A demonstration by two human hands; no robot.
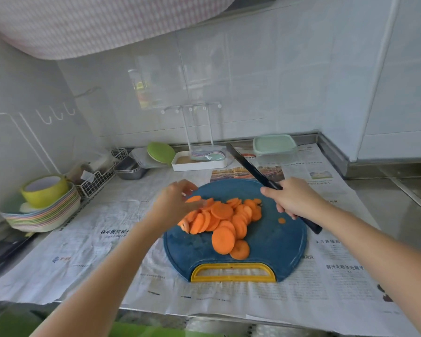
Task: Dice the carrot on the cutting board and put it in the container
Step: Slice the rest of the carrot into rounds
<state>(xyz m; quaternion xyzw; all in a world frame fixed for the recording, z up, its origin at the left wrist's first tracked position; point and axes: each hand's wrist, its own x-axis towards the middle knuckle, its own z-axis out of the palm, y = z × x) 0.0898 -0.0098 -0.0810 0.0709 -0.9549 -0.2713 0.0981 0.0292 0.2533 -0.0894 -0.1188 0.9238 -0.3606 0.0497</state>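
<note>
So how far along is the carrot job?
Done: the carrot lies in round slices piled on the blue cutting board. In hand: the right-hand grip holds the knife up, clear of the slices, while the left-hand grip reaches open-fingered to the pile's left end. Left: the slices are not yet diced, and the container at the back has its lid on, with no carrot visible inside.

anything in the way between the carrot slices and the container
Nothing stands on the newspaper between the carrot slices and the container. But the knife, gripped by the right hand, slants across that path, and the container's green lid looks closed.
</note>
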